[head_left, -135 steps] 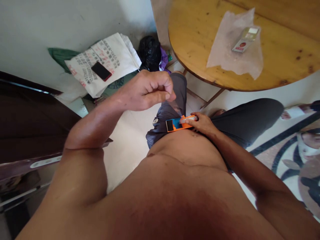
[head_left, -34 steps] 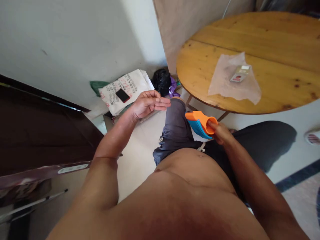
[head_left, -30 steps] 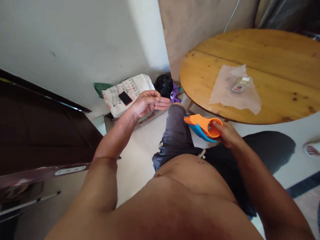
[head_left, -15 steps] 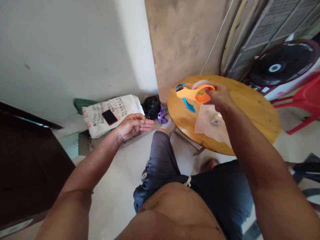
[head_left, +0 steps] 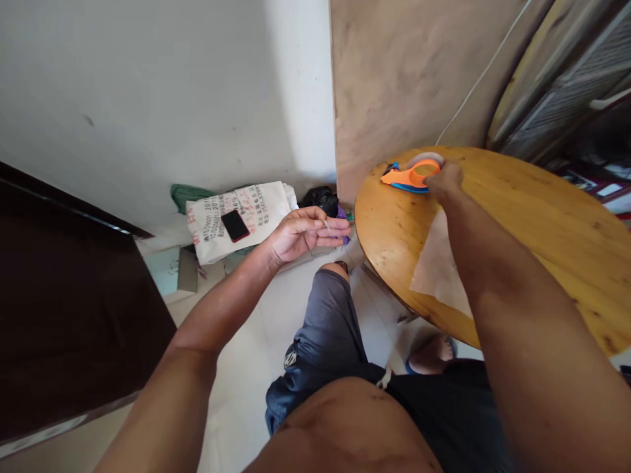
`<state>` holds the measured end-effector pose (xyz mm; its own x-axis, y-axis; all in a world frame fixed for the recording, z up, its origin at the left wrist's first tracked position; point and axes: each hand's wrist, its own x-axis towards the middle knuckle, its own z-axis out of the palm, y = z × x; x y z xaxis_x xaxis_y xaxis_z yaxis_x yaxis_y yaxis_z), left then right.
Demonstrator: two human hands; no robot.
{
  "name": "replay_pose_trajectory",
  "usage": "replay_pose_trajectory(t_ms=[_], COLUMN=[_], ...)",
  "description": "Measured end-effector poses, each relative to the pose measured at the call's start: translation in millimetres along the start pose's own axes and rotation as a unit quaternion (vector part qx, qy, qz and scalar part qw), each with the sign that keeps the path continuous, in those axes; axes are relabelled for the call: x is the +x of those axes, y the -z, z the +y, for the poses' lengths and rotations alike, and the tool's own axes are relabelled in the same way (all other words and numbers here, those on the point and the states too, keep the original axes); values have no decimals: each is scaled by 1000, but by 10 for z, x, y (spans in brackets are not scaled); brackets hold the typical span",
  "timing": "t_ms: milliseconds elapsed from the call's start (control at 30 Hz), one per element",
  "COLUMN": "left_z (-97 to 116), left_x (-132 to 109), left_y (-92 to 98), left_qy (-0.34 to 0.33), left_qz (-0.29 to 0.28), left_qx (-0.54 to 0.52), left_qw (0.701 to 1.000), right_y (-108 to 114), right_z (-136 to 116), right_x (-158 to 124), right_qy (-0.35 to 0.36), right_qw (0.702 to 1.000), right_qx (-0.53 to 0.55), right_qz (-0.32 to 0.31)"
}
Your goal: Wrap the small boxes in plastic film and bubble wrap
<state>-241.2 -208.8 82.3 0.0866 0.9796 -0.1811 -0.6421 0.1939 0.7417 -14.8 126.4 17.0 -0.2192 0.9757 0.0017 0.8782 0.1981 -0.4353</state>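
An orange and blue tape dispenser (head_left: 403, 179) with a pale roll of tape lies on or just above the far left part of the round wooden table (head_left: 384, 243). At its rear end my right hand (head_left: 446, 180) is closed on it, though the fingertips are partly hidden. My left hand (head_left: 308, 233) hovers palm up, left of the table, thumb and index finger pinched together, the other fingers stretched out. A tiny pale bit shows at the pinch, too small to name. A thin, pale sheet (head_left: 438, 269) lies on the table, partly behind my right forearm.
To the left, a black phone (head_left: 235, 225) rests on a white printed sack (head_left: 266, 210) by the wall. A black plastic bag (head_left: 319, 196) sits between sack and table. A dark brown piece of furniture (head_left: 64, 315) stands at far left. A white cord (head_left: 483, 72) runs down the wooden board.
My right hand has lowered the tape dispenser to the table and its blue part is now folded against the orange. The view has turned; my left hand keeps its pinch.
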Motion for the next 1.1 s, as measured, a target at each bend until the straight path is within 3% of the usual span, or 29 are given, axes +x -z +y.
replay_pose_trajectory(t_ms=[100, 167, 233, 267, 333, 400, 533, 633, 733, 967, 1100], left_z=[5, -2, -21, -35, -75, -133, -299, -441, -585, -931, -1139], left_x=[137, 234, 333, 380, 468, 545, 665, 728, 776, 878, 973], left_y=[-75, -141, -230, -286, -425, -597, -994, -1281, -1515, -1891, -2061], left_qy=[2, 5, 11, 15, 25, 36, 51, 69, 89, 127, 149], left_qz=[-28, -42, -56, -65, -88, -114, -174, -201, -215, -273, -285], left_qx=[-6, -10, -13, -14, -14, -13, -1, 18, 40, 75, 141], left_qw=[1000, 999, 998, 998, 996, 993, 983, 977, 972, 951, 937], right_y=[162, 329, 503, 582, 706, 777, 851, 982, 1188, 1538, 1646], right_z=[-22, -45, -60, -59, -37, 15, 192, 367, 560, 1076, 1419], right_x=[-73, -247, -559, -763, -1227, -1686, -2324, -2594, -2821, -3218, -3378], right_qy=[-60, -12, 47, 69, 96, 101, 73, 52, 27, -86, -109], right_qw=[998, 998, 988, 966, 891, 824, 717, 677, 681, 747, 799], right_qx=[-6, 25, 142, 233, 380, 469, 609, 659, 677, 641, 584], right_qz=[31, 47, -23, -90, -229, -302, -332, -324, -277, -151, -92])
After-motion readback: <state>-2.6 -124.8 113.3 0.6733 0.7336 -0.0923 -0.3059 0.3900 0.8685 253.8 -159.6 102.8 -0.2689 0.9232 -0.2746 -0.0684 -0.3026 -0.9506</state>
